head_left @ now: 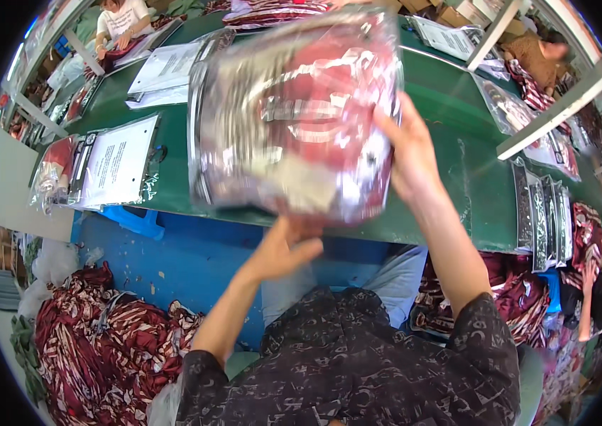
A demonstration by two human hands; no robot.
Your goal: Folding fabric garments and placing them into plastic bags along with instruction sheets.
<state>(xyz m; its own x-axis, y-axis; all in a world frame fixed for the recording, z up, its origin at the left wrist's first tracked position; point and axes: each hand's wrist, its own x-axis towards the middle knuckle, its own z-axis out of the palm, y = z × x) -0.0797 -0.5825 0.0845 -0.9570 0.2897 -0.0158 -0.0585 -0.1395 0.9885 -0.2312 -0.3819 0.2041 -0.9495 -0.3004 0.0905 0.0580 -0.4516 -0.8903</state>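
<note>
A clear plastic bag with a folded red, white and beige garment (301, 121) inside is raised in front of me, blurred by motion. My right hand (413, 153) grips its right edge, thumb on the front and the other fingers hidden behind. Just under the bag's lower edge is my left hand (283, 248), thumb spread from the fingers. The fingertips are partly covered by the bag, and whether they touch it I cannot tell. Behind the bag runs a green table (443, 170).
White printed sheets on bagged garments (120, 163) lie at the table's left. Several flat bagged packs (542, 206) lie at the right. Heaps of red striped cloth (102, 341) fill the lower left and right. A white post (556, 113) slants at the right. Other people work around the table.
</note>
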